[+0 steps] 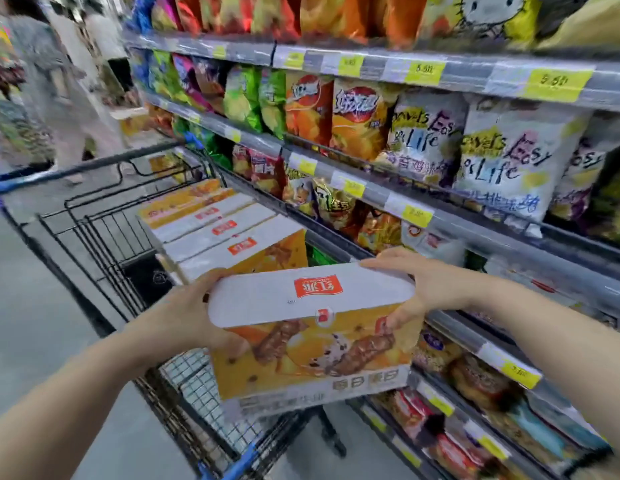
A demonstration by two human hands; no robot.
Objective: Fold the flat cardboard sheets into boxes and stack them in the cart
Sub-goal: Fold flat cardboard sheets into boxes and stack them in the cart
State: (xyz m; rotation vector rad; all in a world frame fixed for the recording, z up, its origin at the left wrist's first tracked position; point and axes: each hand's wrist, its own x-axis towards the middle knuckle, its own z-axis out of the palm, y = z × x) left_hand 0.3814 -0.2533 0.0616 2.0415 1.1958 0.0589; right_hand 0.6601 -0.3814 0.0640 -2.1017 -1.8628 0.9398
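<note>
I hold a folded cardboard box [312, 337], yellow with a white lid and a red logo, above the near end of the wire cart [104, 237]. My left hand [190, 317] grips its left end, thumb on the front face. My right hand [416, 289] grips its right end, fingers over the lid and thumb on the front. Inside the cart, several folded boxes of the same kind [211, 230] stand side by side in a row along its right side.
Store shelves [422, 209] packed with snack bags and yellow price tags run along the right, close to the cart. Grey aisle floor [27, 306] lies to the left. A person [104, 46] stands far up the aisle.
</note>
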